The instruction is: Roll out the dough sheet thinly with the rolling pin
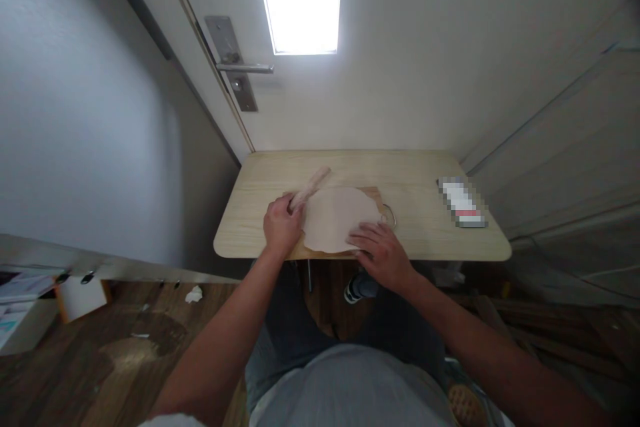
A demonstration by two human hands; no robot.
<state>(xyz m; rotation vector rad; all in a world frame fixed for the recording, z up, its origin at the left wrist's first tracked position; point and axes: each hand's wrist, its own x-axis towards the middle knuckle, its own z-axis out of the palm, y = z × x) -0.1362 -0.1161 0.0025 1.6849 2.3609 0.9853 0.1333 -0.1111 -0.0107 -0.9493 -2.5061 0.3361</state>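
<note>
A thin, pale, roundish sheet of dough (335, 217) lies over a wooden cutting board (373, 193) with a metal ring handle (391, 215). My left hand (283, 223) is closed round the near end of a light wooden rolling pin (316, 183), which slants away to the right by the dough's left edge and looks slightly blurred. My right hand (383, 250) rests with its fingers stretched out on the lower right edge of the dough. Most of the board is hidden under the sheet.
The small light wood table (420, 170) stands against a door with a metal handle (245, 69). A phone (463, 203), pixelated, lies at the table's right end. My legs are beneath the front edge. Crumpled paper (194, 293) lies on the floor at left.
</note>
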